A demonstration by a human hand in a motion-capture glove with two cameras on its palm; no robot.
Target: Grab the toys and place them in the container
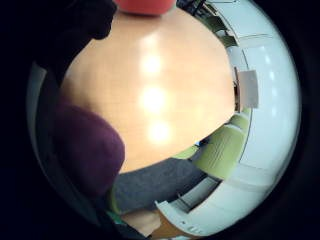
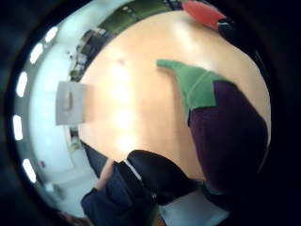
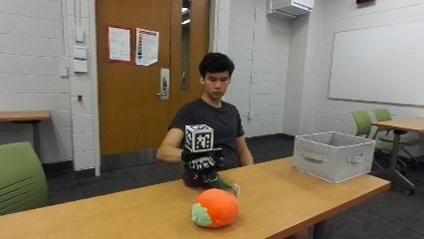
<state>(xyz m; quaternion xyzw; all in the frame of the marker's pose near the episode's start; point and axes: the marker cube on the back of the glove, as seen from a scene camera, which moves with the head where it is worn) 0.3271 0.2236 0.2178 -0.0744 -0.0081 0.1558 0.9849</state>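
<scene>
Nearest the camera, the orange plush toy [image 3: 215,207] lies on the counter [image 3: 298,194], untouched; behind it my hand [image 3: 202,164] has its fingers curled round the purple eggplant toy [image 2: 225,127], held just above the counter with its green stem [image 2: 190,80] pointing out; farthest along, the grey fabric container [image 3: 333,155] stands near the counter's end, well apart; as far as I can judge nothing is in it yet, so both toys remain.

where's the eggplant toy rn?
In the outside view the eggplant toy is at the table's far edge in front of the person, gripped by the gloved right hand, just behind the orange plush and well away from the grey container.
</scene>
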